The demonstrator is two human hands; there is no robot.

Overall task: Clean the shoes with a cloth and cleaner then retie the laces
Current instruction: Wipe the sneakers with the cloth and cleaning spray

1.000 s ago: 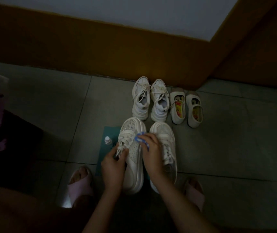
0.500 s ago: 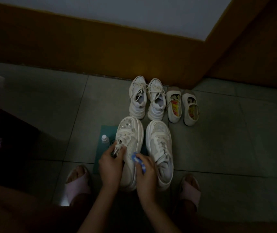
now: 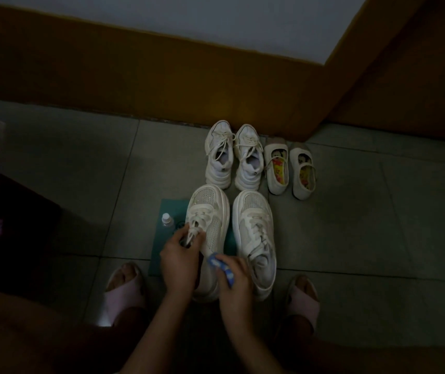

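Two white platform sneakers stand side by side on the floor in front of me. My left hand (image 3: 179, 261) grips the left sneaker (image 3: 210, 211) at its tongue and laces. My right hand (image 3: 233, 279) holds a blue and white cloth (image 3: 222, 267) against the rear right side of that same shoe. The right sneaker (image 3: 255, 236) stands untouched beside it, laces loose. A small clear cleaner bottle (image 3: 167, 220) with a white cap stands upright on a teal mat (image 3: 171, 209) just left of the shoes.
Another pair of white sneakers (image 3: 233, 155) and a pair of small strap shoes (image 3: 290, 168) stand behind, near the brown skirting. My feet in pink slippers (image 3: 125, 290) flank the work area. Dark furniture sits at the left on the tiled floor (image 3: 364, 225).
My right hand with the cloth slid from the front of the left sneaker back toward its heel side. My left hand kept its grip on the laces.
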